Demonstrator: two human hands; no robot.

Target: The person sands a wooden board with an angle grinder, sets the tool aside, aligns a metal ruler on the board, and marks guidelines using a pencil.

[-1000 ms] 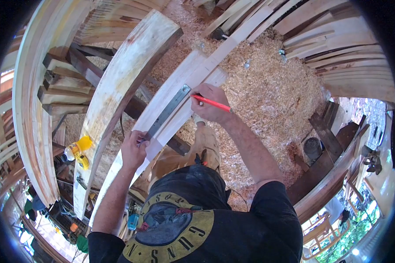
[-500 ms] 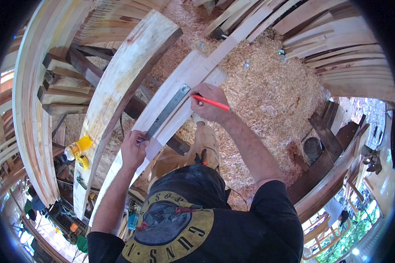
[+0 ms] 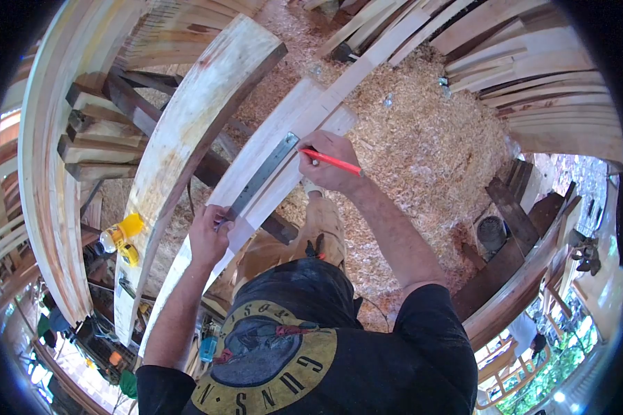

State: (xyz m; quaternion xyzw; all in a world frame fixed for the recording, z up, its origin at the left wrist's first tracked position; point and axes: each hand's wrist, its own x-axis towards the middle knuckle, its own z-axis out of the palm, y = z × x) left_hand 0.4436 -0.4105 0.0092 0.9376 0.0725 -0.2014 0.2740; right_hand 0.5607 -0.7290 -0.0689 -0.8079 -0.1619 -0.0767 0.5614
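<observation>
A pale curved plank (image 3: 273,138) lies slantwise in front of me, with a long narrow wooden strip (image 3: 367,66) running along it to the upper right. On top rests a flat grey metal straightedge (image 3: 262,177) with a hole near its far end. My left hand (image 3: 209,236) closes its fingers on the straightedge's near end. My right hand (image 3: 329,155) pinches a red pencil (image 3: 340,164) beside the far end. The pencil's writing tip is hidden by the fingers.
A thick curved timber (image 3: 194,111) stands to the left, with a yellow tape measure (image 3: 129,254) and a yellow-capped bottle (image 3: 111,241) at its lower part. Wood shavings (image 3: 429,145) cover the floor. Stacked boards (image 3: 554,104) lie at upper right; a dark bucket (image 3: 492,234) sits at right.
My right hand and the pencil have shifted very slightly left. The left hand keeps its hold on the straightedge, and the plank looks unchanged.
</observation>
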